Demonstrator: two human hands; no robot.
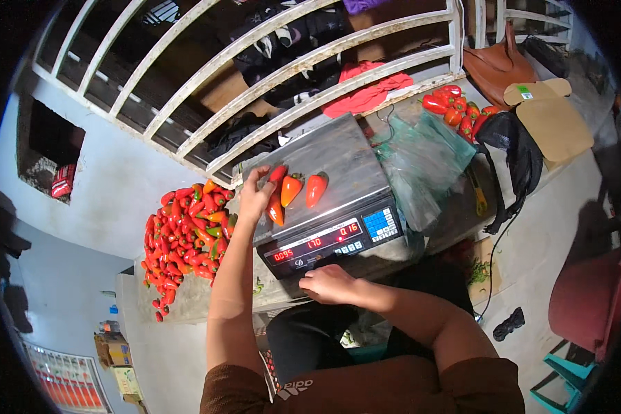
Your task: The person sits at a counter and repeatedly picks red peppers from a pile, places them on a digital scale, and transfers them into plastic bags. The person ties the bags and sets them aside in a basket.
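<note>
A digital weighing scale (338,148) with a flat metal plate stands in front of me, its red display lit. Several red and orange peppers (316,190) lie on the plate's left part. My left hand (254,196) is at the plate's left edge, right beside these peppers, its fingers bent and apart; whether they touch the nearest pepper is hard to tell. Below the scale's front panel, my right hand (330,283) is closed with curled fingers. What it holds, if anything, is hidden.
A large heap of red peppers (179,241) lies left of the scale. To the right are clear and green plastic bags (424,165), more red peppers (455,110), a black bag (514,152), a yellow-handled tool (479,196) and cardboard (555,124). White metal bars (303,69) run behind.
</note>
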